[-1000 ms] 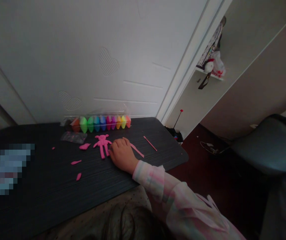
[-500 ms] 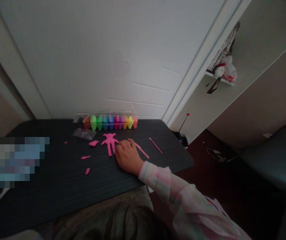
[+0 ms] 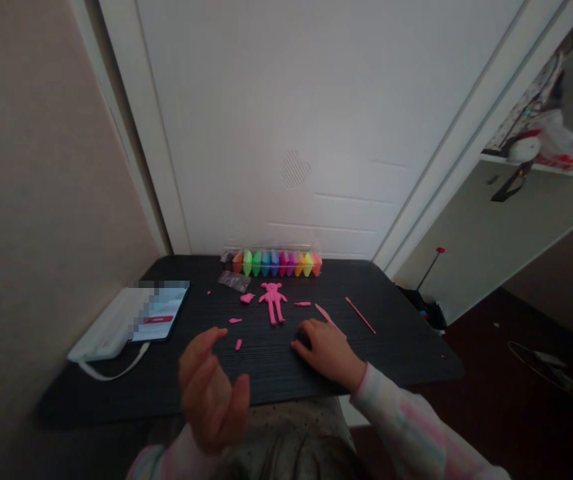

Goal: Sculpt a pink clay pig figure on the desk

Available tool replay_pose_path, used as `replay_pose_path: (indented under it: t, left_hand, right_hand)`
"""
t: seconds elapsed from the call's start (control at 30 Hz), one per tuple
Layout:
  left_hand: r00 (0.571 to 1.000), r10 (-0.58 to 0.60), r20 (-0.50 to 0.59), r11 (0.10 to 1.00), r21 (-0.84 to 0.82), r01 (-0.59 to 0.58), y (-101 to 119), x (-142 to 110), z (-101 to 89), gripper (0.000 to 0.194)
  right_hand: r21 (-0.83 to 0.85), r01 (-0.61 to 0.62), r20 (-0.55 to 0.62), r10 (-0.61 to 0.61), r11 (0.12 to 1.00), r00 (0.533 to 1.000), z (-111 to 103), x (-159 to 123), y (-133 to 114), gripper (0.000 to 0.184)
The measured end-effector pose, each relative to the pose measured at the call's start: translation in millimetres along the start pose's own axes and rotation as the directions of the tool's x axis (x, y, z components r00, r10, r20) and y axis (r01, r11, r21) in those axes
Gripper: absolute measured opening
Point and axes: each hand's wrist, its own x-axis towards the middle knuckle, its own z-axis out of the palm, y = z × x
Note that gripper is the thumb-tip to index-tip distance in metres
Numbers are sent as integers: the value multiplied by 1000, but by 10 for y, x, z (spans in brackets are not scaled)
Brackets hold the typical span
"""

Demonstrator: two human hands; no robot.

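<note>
My left hand [image 3: 213, 387] is raised over the table's near edge, fingers loosely curved and thumb apart, holding nothing I can see. My right hand [image 3: 329, 350] rests on the tabletop, its fingers bent and thumb spread from them, with only dark table showing in the gap. A pink clay figure [image 3: 273, 303] with round ears, arms and long legs lies flat just beyond it. Near that hand are a small pink piece [image 3: 303, 305], a flat pink modelling knife [image 3: 327, 315], partly hidden by it, and a thin pink stick [image 3: 360, 315]. More pink clay bits [image 3: 247, 298] lie left of the figure.
Colourful clay packs [image 3: 275, 263] stand in a row along the back, with a clear plastic wrapper [image 3: 235, 281] before them. A tablet or phone [image 3: 161, 317] with a white case and a cable [image 3: 116, 377] lies at left. A white panel [image 3: 276, 100] rises behind the dark table [image 3: 131, 400].
My left hand has come into view, raised. My right hand has drawn back from the figure, uncovering a small pink piece. The view has swung left.
</note>
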Motion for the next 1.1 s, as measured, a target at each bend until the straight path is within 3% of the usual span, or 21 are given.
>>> replay_pose_path:
  t: [0.07,0.1,0.17,0.23,0.3,0.6,0.77,1.1]
  left_hand:
    - [996,26,86,996,87,-34,-133,13,174,50]
    - [980,-21,198,991,131,-5,-188,11,230,40]
    - [895,-167,414,969,235,72,-284,-9,289,25]
    - [809,-270,522,948,292,129,-371,-44,303,22]
    - [787,-327,524,930,326,169,-445,-81,302,23]
    - [805,-406,432,905,312,289,-549,-124,288,24]
    - [799,-409,442,906,302,297,-562,-133,274,24]
    - [801,-417,430,904,285,319,-546,-131,274,23]
  right_hand:
    - [6,1,40,-1,1000,999,17,-64,13,21]
    - [8,0,56,-1,1000,998,21,-77,22,20]
    - [3,-12,72,12,1000,997,16,-82,41,22]
    - [-18,-41,69,43,999,997,-2,-77,58,24]
    - [-48,-73,58,76,996,995,-23,-73,75,24]
    - [-151,-196,-50,190,969,980,1,234,135,36]
    - [-196,-104,-21,102,975,995,134,327,-13,31]
    - [-270,19,65,-1,963,998,147,273,-78,33]
